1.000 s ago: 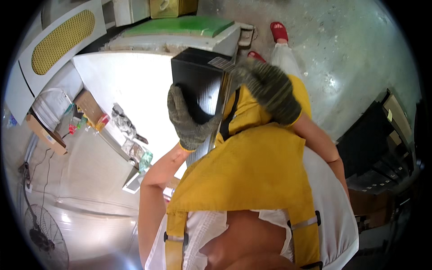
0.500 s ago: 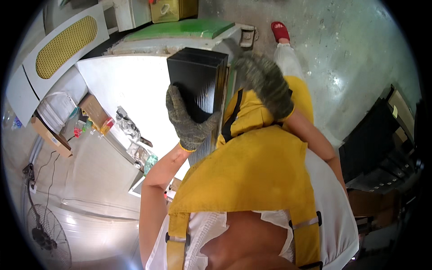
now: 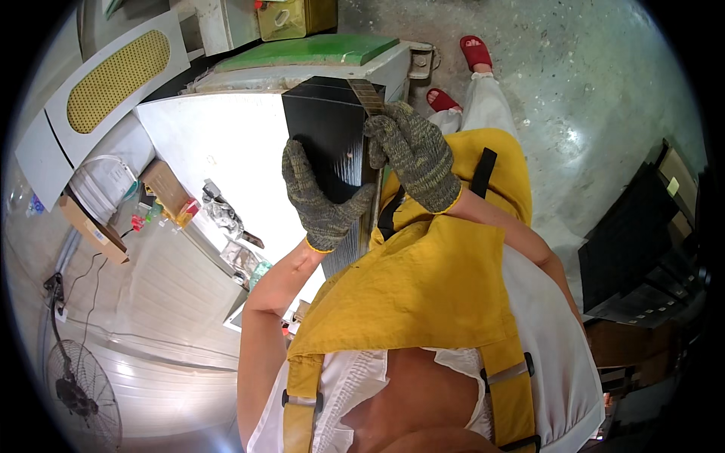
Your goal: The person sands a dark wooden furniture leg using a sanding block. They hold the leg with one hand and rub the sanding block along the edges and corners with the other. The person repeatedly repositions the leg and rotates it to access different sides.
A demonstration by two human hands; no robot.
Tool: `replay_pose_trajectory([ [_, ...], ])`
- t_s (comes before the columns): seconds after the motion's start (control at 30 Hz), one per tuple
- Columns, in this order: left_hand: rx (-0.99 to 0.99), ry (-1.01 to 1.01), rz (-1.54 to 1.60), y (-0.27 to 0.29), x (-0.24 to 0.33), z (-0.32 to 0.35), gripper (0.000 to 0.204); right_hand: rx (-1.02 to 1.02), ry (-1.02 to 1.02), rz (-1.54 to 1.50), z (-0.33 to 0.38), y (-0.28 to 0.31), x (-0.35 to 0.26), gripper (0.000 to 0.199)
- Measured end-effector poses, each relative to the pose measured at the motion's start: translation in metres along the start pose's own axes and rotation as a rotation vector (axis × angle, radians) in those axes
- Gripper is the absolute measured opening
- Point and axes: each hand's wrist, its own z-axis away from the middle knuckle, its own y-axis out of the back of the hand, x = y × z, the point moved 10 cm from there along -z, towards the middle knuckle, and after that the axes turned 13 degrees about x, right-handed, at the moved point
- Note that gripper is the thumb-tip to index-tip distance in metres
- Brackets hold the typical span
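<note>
Center-top of frame: stack of black panels [image 3: 332, 132] held upright over the white tabletop [image 3: 226, 143]. Gloved left hand [image 3: 321, 200] closed around its lower front face; gloved right hand [image 3: 414, 155] clamped on its right edge. Yellow apron [image 3: 423, 287] below.

Head fisheye, steep down, close-up.

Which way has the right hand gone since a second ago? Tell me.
Yes: the right hand has slid left across the yellow apron toward the white table, onto the edge of the black stack.
</note>
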Motion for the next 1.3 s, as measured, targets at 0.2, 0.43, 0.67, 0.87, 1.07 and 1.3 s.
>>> replay_pose_trajectory([
  [0.2, -0.022, 0.060, 0.025, -0.002, -0.005, 0.001, 0.113, 0.048, 0.008, 0.093, 0.009, -0.005, 0.005, 0.038],
  [0.43, 0.005, 0.001, -0.026, -0.001, 0.002, -0.008, 0.113, 0.040, -0.054, 0.175, 0.075, -0.046, 0.132, 0.041],
  [0.67, -0.001, 0.071, 0.049, -0.002, -0.007, 0.001, 0.113, -0.028, -0.173, -0.158, 0.016, -0.013, 0.009, 0.033],
  [0.87, -0.007, 0.003, -0.026, 0.000, 0.000, 0.002, 0.113, 0.032, 0.109, 0.100, 0.030, -0.031, 0.052, 0.036],
  [1.07, -0.015, 0.029, 0.017, -0.002, -0.003, -0.004, 0.111, 0.078, 0.139, 0.280, 0.044, -0.017, 0.069, 0.041],
  [1.3, 0.012, -0.008, 0.009, 0.001, 0.001, 0.002, 0.111, 0.176, 0.102, 0.129, 0.020, -0.016, 0.046, 0.031],
])
